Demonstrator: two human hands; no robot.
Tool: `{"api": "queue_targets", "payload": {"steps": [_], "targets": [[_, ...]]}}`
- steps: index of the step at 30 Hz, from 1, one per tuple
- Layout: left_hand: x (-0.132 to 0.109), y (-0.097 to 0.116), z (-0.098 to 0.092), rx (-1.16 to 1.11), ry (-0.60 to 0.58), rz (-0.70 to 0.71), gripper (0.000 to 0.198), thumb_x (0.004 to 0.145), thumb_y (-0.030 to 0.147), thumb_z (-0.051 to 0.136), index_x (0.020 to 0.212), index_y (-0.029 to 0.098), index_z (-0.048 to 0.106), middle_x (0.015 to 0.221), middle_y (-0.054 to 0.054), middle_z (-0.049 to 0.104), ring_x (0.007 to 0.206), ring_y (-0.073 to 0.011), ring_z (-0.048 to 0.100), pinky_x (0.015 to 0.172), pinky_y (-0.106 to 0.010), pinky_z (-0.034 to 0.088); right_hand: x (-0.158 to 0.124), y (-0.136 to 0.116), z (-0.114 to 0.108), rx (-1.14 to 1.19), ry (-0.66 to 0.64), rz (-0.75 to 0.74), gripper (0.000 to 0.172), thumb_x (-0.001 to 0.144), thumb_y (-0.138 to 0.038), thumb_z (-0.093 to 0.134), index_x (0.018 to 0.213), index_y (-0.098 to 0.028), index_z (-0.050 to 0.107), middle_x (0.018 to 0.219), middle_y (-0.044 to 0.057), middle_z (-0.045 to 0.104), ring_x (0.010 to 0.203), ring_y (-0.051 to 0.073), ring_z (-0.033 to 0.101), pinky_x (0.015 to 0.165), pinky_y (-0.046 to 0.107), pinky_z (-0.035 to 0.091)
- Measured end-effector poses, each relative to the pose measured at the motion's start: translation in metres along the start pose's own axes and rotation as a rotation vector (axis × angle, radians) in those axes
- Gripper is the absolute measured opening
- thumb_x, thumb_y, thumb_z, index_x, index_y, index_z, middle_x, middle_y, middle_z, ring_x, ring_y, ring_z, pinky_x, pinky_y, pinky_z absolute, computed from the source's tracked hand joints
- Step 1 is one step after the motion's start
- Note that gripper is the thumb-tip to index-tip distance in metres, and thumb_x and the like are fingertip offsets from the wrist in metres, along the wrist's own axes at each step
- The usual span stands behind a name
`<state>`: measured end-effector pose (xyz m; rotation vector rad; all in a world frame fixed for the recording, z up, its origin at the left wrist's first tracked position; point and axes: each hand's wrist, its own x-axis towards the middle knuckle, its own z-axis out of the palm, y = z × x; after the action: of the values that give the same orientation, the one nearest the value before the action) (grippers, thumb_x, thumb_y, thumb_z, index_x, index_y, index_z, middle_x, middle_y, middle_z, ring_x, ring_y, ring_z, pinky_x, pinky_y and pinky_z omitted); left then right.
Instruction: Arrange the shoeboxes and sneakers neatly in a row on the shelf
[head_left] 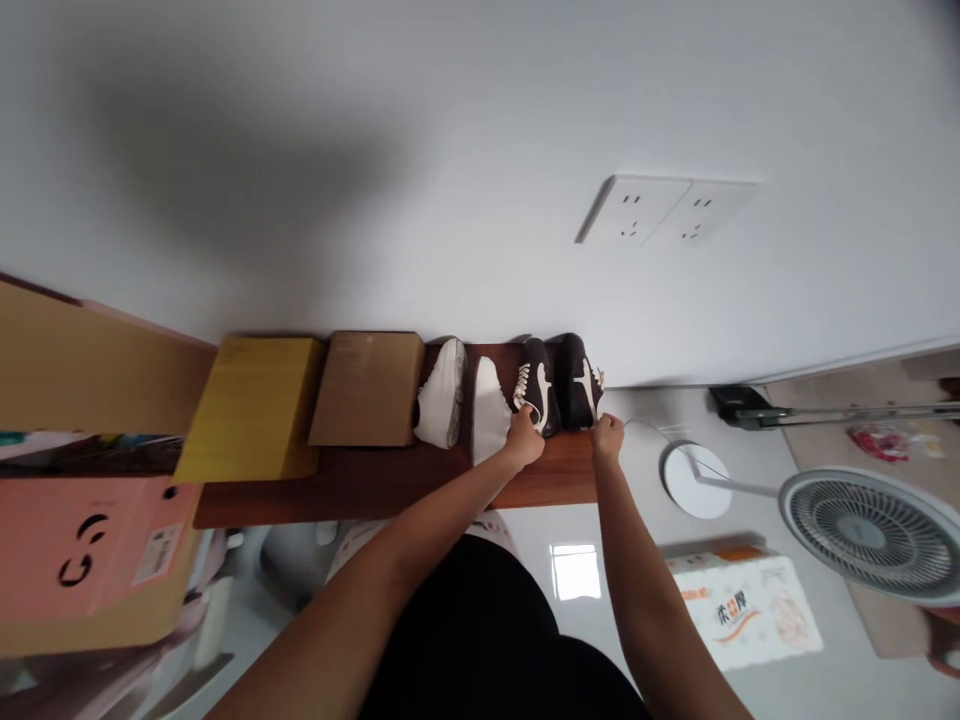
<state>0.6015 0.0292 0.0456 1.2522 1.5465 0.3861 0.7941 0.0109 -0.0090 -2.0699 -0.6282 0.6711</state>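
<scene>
- The left dark shoe and right dark shoe sit side by side on a reddish-brown bench, near the white wall.
- The left hand pinches the near end of the first; the right hand pinches the second's.
- White shoes lie just left.
- Farther left, a pink box bears black lettering, one character like "G".
- On the pale floor, a white package reads "柔" and "厚", near a fan.
</scene>
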Motion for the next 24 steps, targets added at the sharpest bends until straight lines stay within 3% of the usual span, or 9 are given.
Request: {"api": "queue_targets", "payload": {"steps": [2, 5, 9, 13, 17, 20, 24], "targets": [[-0.012, 0.002, -0.014, -0.016, -0.099, 0.039, 0.053, 0.080, 0.007, 0.060, 0.132, 0.011, 0.056, 0.137, -0.021, 0.059, 0.129, -0.0278, 0.056, 0.111, -0.036, 0.040, -0.015, 0.000, -0.008, -0.080, 0.114, -0.022, 0.026, 0.079, -0.034, 0.046, 0.095, -0.018, 0.059, 0.095, 0.013, 0.062, 0.101, 0.029, 0.058, 0.092, 0.043, 0.049], [-0.039, -0.010, -0.050, -0.040, -0.284, 0.090, 0.043, 0.084, 0.016, 0.056, 0.126, 0.016, 0.062, 0.129, -0.013, 0.067, 0.121, -0.0240, 0.061, 0.106, -0.032, 0.043, -0.052, -0.001, -0.009, -0.165, 0.169, -0.141, 0.038, 0.083, -0.034, 0.047, 0.112, -0.014, 0.058, 0.119, 0.020, 0.055, 0.102, 0.028, 0.058, 0.096, 0.044, 0.048], [-0.079, -0.053, -0.109, 0.005, -0.404, 0.047, 0.038, 0.084, 0.027, 0.055, 0.118, 0.016, 0.067, 0.114, -0.009, 0.073, 0.105, -0.0232, 0.068, 0.096, -0.033, 0.050, -0.100, -0.022, 0.020, -0.286, -0.060, -0.452, 0.036, 0.085, -0.033, 0.052, 0.115, -0.016, 0.058, 0.119, 0.019, 0.056, 0.114, 0.031, 0.054, 0.102, 0.048, 0.046], [-0.112, -0.102, -0.174, 0.099, -0.286, -0.004, 0.039, 0.084, 0.029, 0.055, 0.119, 0.017, 0.067, 0.118, -0.010, 0.072, 0.109, -0.0237, 0.067, 0.095, -0.033, 0.051, -0.116, -0.076, 0.062, -0.344, -0.120, -0.661, 0.036, 0.086, -0.028, 0.054, 0.119, -0.015, 0.057, 0.131, 0.022, 0.052, 0.129, 0.034, 0.046, 0.107, 0.058, 0.040], [-0.144, -0.140, -0.240, 0.267, -0.131, 0.039, 0.042, 0.086, 0.030, 0.053, 0.125, 0.018, 0.065, 0.126, -0.013, 0.068, 0.118, -0.0259, 0.064, 0.106, -0.036, 0.045, -0.138, -0.126, 0.092, -0.199, -0.142, -0.710, 0.040, 0.089, -0.034, 0.052, 0.124, -0.017, 0.056, 0.129, 0.019, 0.053, 0.126, 0.031, 0.049, 0.103, 0.053, 0.046], [-0.167, -0.168, -0.282, 0.318, -0.064, 0.034, 0.045, 0.088, 0.031, 0.052, 0.129, 0.016, 0.063, 0.131, -0.016, 0.065, 0.125, -0.0276, 0.060, 0.110, -0.038, 0.042, -0.182, -0.135, 0.112, -0.130, -0.327, -0.627, 0.043, 0.088, -0.043, 0.055, 0.124, -0.019, 0.057, 0.128, 0.017, 0.054, 0.111, 0.028, 0.059, 0.088, 0.047, 0.056], [-0.189, -0.211, -0.328, 0.260, -0.036, -0.013, 0.046, 0.089, 0.033, 0.052, 0.130, 0.016, 0.062, 0.133, -0.016, 0.065, 0.126, -0.0274, 0.060, 0.109, -0.038, 0.043, -0.264, -0.111, 0.142, -0.108, -0.604, -0.480, 0.043, 0.087, -0.049, 0.058, 0.117, -0.018, 0.062, 0.121, 0.016, 0.060, 0.102, 0.026, 0.065, 0.085, 0.044, 0.058]]}}
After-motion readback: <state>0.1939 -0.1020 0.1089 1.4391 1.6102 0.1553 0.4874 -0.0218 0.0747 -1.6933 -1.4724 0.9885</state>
